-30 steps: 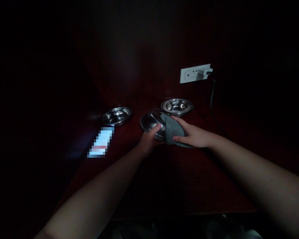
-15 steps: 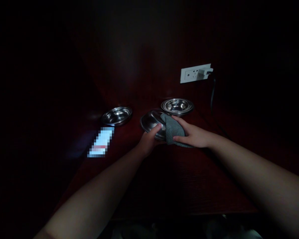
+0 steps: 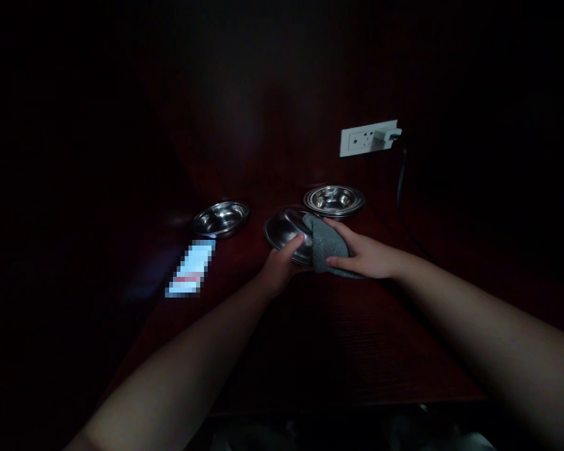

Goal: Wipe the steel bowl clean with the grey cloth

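Note:
In the head view, my left hand [image 3: 282, 266] grips a shiny metal bowl [image 3: 283, 229], its thumb pressed on the outer surface. The bowl is tilted, with its underside toward me. My right hand [image 3: 364, 254] is closed on a grey-green cloth [image 3: 326, 244], which is folded over the bowl's right edge. The fingers behind the bowl and cloth are hidden. Just behind the held bowl stands a stack of metal bowls [image 3: 334, 200], open side up. Another metal bowl [image 3: 221, 218] sits to the left, also open side up.
A lit, pixelated screen [image 3: 192, 269] lies at the left of the dark red table [image 3: 310, 351]. On the back wall is a white socket plate [image 3: 357, 141] with a plug [image 3: 389, 135] in it. A dark cord [image 3: 400, 188] hangs down to the table. The surroundings are very dark.

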`<control>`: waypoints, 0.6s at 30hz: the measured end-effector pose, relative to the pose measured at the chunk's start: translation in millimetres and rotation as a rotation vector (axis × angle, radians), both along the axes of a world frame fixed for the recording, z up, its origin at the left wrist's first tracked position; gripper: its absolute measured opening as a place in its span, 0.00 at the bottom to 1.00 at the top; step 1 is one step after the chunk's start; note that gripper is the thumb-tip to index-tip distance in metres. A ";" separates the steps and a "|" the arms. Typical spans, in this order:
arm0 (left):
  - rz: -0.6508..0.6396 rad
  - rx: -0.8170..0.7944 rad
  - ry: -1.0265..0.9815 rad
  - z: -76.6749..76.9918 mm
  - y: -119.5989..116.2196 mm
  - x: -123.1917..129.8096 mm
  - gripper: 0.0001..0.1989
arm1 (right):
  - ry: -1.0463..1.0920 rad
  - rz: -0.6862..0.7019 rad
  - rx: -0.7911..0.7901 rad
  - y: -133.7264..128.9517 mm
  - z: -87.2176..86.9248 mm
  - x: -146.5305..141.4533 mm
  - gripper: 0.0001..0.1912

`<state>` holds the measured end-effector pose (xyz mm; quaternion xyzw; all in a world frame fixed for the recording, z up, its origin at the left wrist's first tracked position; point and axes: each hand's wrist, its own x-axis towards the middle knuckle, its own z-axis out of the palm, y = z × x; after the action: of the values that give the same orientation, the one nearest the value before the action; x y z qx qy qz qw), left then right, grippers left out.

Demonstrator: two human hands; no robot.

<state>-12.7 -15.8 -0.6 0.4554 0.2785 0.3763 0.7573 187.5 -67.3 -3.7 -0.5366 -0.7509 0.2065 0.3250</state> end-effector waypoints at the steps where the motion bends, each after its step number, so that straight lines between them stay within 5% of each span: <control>1: -0.001 0.002 0.000 -0.3 0.2 0.0 0.20 | -0.001 -0.001 0.001 -0.1 0.0 0.0 0.51; 18: 0.000 0.011 0.012 0.2 0.3 0.3 0.20 | -0.020 -0.018 -0.015 -2.0 3.4 -1.9 0.50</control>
<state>-12.4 -15.5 -0.5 0.4619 0.2811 0.3751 0.7529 185.6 -69.3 -0.2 -0.5478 -0.7477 0.2039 0.3152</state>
